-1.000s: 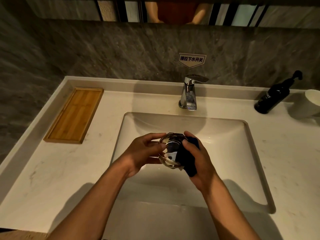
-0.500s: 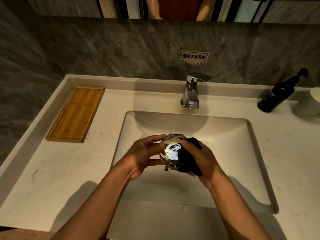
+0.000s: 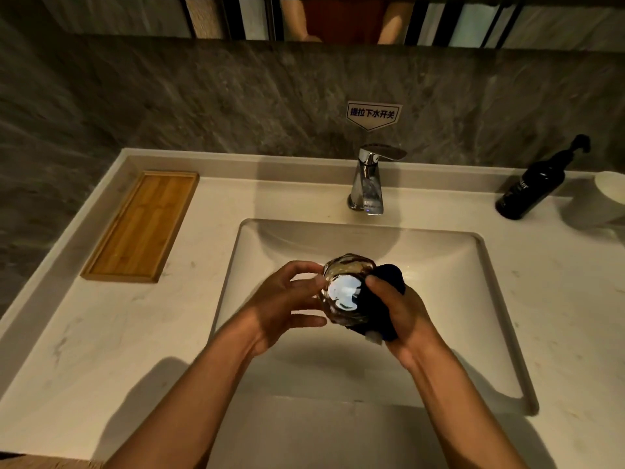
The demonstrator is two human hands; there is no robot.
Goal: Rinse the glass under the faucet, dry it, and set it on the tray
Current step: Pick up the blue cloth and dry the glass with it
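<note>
A clear faceted glass (image 3: pixel 345 289) is held on its side above the white sink basin (image 3: pixel 449 286). My left hand (image 3: pixel 287 302) grips the glass from the left with spread fingers. My right hand (image 3: pixel 402 316) presses a dark blue cloth (image 3: pixel 385 299) against the right side of the glass, the thumb lying over the cloth. The chrome faucet (image 3: pixel 368 181) stands behind the basin with no water running. The bamboo tray (image 3: pixel 142 225) lies on the counter at the far left, with nothing on it.
A black pump bottle (image 3: pixel 531 187) and a white cup (image 3: pixel 605 194) stand at the counter's back right. The pale stone counter (image 3: pixel 101 333) surrounds the basin. A grey stone wall with a small sign (image 3: pixel 372 113) rises behind the faucet.
The cloth has shifted around the glass in my right hand and the glass has turned slightly. Both hands stay over the basin.
</note>
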